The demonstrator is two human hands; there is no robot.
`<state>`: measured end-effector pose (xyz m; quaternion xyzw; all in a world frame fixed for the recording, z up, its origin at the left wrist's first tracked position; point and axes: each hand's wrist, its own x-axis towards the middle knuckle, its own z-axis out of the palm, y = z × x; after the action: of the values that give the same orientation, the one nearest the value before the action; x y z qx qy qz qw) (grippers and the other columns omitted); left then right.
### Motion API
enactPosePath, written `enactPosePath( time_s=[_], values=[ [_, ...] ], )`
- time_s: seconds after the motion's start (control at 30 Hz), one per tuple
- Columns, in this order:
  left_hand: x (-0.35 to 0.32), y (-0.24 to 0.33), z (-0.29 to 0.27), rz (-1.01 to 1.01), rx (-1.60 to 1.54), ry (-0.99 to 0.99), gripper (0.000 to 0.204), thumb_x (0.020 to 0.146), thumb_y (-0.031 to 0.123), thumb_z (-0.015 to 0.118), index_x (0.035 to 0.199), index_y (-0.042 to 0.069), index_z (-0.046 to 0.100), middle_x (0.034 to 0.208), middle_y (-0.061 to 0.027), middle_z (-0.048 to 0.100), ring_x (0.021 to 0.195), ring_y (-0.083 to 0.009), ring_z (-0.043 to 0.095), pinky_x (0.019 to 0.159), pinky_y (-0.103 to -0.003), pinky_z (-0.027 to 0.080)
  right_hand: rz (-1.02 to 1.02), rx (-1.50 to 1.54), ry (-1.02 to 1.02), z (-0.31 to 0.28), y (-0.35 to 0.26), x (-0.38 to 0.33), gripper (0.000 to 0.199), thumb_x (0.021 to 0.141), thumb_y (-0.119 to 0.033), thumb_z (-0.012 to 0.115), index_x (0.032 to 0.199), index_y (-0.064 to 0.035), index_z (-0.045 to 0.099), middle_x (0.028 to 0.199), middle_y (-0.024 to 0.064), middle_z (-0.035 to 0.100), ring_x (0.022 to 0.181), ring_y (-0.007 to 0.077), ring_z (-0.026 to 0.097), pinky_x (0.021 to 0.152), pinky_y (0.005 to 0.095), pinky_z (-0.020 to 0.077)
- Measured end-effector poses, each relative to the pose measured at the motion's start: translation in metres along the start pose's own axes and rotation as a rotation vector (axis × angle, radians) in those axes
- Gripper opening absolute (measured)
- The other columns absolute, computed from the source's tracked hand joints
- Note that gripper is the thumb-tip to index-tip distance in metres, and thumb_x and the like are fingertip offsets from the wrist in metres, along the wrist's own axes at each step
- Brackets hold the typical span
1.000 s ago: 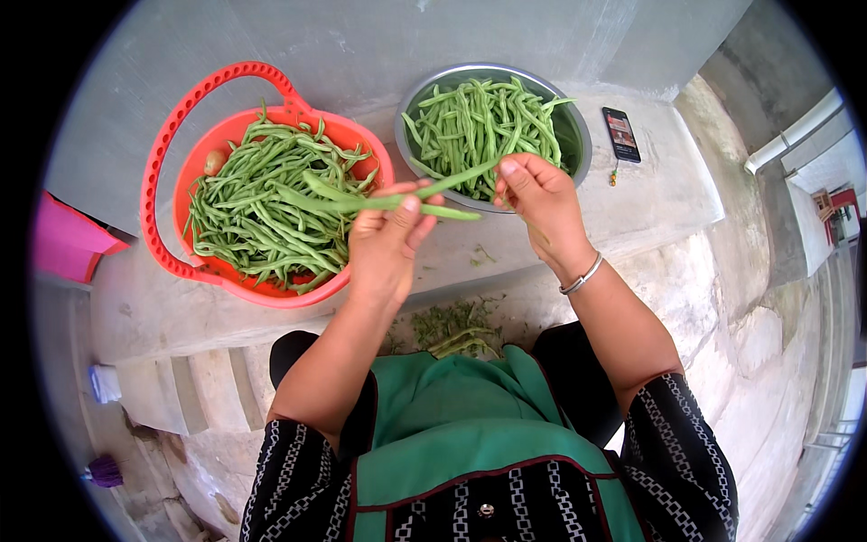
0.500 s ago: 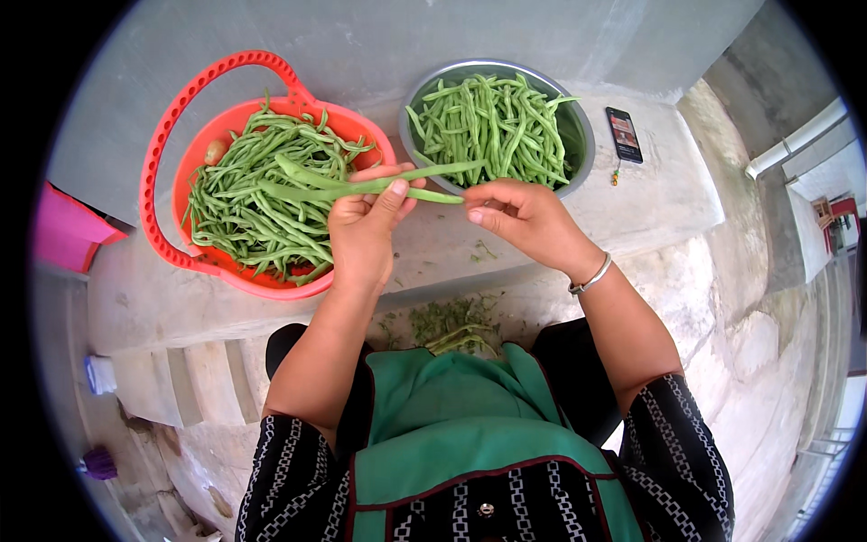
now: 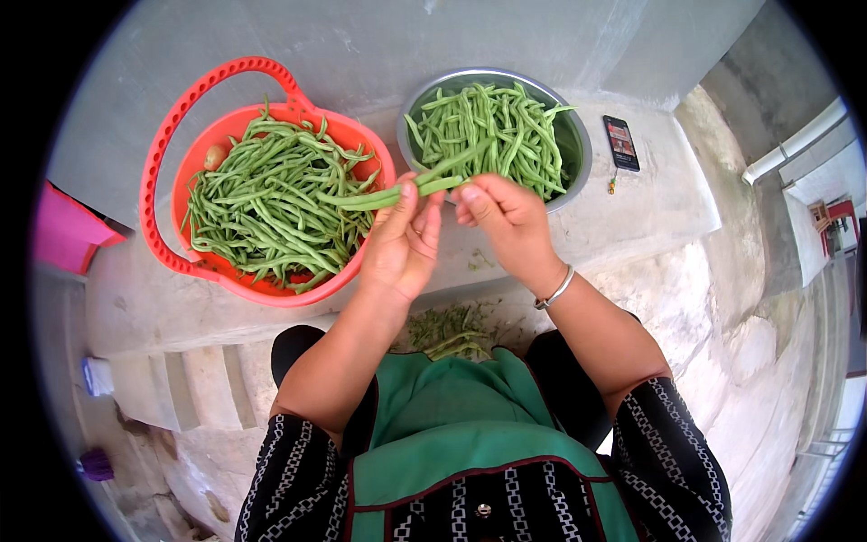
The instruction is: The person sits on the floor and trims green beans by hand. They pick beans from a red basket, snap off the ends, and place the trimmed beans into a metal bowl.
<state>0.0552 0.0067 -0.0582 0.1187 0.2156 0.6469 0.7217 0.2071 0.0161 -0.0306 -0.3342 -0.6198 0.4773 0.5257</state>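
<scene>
The left hand (image 3: pixel 404 239) holds a few long green beans (image 3: pixel 370 200) in a grip closed between thumb and forefinger, its other fingers loosely curled below. The right hand (image 3: pixel 508 224) has its thumb and forefinger brought together in a small, tight pinch at the right-hand tip of the lower bean. The held beans lie crosswise in the air over the front of the worktop (image 3: pixel 655 203), their left ends in front of the red basket (image 3: pixel 244 291) and one longer bean slanting up before the metal bowl (image 3: pixel 571 149). The basket, on the left, is heaped with beans, with a potato (image 3: pixel 214 158) at their upper left and its handle (image 3: pixel 164 126) raised to the side. The bowl, to its right, holds another pile of beans. A phone (image 3: pixel 620 143) lies face up on the worktop right of the bowl, a small charm (image 3: pixel 612 186) hanging from it. A bracelet (image 3: pixel 555 287) circles the right wrist. Below the worktop edge, green scraps (image 3: pixel 447 330) lie on the floor between the knees, just beyond a green apron (image 3: pixel 452 397).
</scene>
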Motion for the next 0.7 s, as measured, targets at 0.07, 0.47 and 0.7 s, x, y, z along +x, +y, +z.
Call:
enactPosePath(
  time_s=[0.07,0.47,0.7],
  values=[
    [0.007,0.008,-0.013,0.021,-0.025,0.001,0.019,0.091,0.016,0.060,0.108,0.008,0.058,0.101,-0.0063,0.066,0.091,-0.0138,0.066,0.073,-0.020,0.056,-0.009,-0.211,-0.163,0.000,0.005,-0.002,0.014,0.092,-0.012,0.057,0.090,0.0013,0.061,0.076,0.0045,0.060,0.068,0.0097,0.057,0.062,0.0245,0.0463],
    [0.013,0.026,0.016,-0.031,0.541,-0.178,0.018,0.096,0.019,0.053,0.107,0.006,0.057,0.089,-0.0039,0.061,0.073,-0.0112,0.060,0.062,-0.025,0.050,-0.084,-0.810,-0.739,-0.032,0.016,-0.029,0.015,0.079,-0.022,0.063,0.075,-0.0074,0.061,0.070,0.0109,0.060,0.072,0.0321,0.059,0.063,0.0447,0.0457],
    [0.120,0.035,0.054,-0.037,1.078,0.018,0.032,0.094,0.025,0.053,0.117,0.002,0.054,0.094,-0.0042,0.058,0.081,-0.0130,0.056,0.069,-0.029,0.047,-0.108,-0.714,-0.308,-0.048,0.002,0.002,0.016,0.081,-0.021,0.061,0.075,-0.0061,0.063,0.069,0.0119,0.060,0.069,0.0325,0.059,0.062,0.0440,0.0457]
  ],
)
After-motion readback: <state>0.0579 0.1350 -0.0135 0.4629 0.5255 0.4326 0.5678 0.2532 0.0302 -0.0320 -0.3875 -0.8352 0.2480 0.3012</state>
